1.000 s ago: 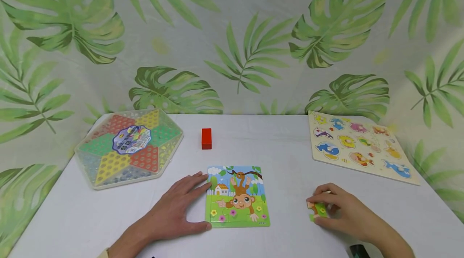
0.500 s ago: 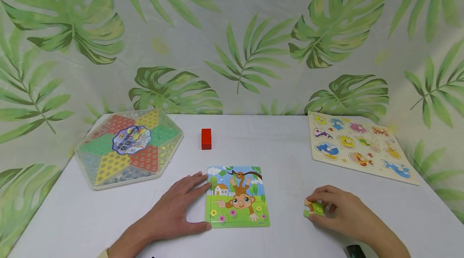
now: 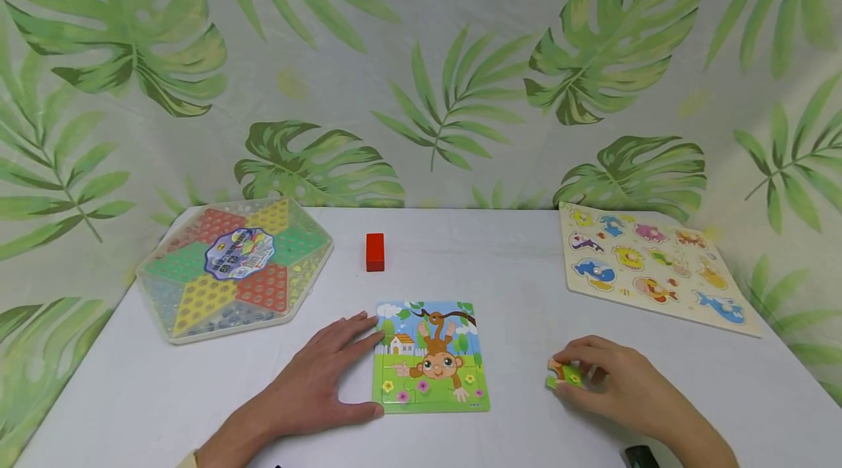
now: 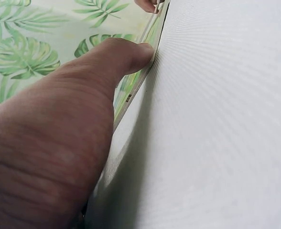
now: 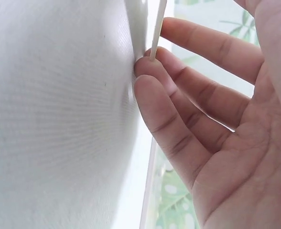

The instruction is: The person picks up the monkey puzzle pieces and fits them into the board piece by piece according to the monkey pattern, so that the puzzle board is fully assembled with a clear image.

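Observation:
A square jigsaw puzzle (image 3: 435, 387) with a monkey hanging from a branch lies flat on the white table. My left hand (image 3: 316, 374) rests beside it, fingers extended, fingertips and thumb at its left edge. In the left wrist view the thumb (image 4: 128, 57) lies at the puzzle's edge. To the right, my right hand (image 3: 615, 384) pinches a small green and brown puzzle piece (image 3: 569, 374) between thumb and fingers. The right wrist view shows this piece (image 5: 158, 31) edge-on, thin and pale, held at the fingertips just above the cloth.
A red block (image 3: 375, 252) stands behind the puzzle. At the back left lies a hexagonal Chinese checkers board (image 3: 187, 281); a wooden sea-animal peg puzzle (image 3: 618, 295) is at the back right. A dark cylindrical object (image 3: 640, 457) shows under the right wrist. Leaf-patterned cloth hangs behind.
My right hand has slid slightly left toward the monkey puzzle, carrying the puzzle piece, which has turned a little. The left hand and the puzzle have stayed still.

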`<action>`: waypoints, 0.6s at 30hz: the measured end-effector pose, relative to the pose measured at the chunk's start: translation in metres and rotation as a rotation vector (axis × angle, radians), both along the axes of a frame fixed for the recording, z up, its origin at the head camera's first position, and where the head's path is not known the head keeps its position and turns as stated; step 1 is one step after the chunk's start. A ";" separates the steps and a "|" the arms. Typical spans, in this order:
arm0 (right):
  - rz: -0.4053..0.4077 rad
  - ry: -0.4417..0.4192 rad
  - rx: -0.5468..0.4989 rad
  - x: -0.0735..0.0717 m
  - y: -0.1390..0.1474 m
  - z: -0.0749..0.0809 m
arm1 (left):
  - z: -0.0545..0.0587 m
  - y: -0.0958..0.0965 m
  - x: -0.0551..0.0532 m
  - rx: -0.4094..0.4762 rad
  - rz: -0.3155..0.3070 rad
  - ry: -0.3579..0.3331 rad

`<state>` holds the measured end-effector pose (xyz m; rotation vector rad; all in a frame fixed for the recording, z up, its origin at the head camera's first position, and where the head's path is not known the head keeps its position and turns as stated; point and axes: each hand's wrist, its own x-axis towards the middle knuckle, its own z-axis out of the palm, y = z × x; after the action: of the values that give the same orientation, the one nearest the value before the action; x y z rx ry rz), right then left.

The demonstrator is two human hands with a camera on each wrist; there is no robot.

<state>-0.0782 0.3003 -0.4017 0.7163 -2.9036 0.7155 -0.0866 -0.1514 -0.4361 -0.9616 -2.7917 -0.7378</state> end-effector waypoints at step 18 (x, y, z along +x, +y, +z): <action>-0.001 0.034 -0.004 0.000 -0.022 0.004 | -0.001 -0.001 -0.001 -0.004 -0.004 -0.006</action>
<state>-0.0783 0.2784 -0.3975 0.7198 -2.8708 0.7010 -0.0874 -0.1524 -0.4375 -0.9675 -2.7986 -0.7368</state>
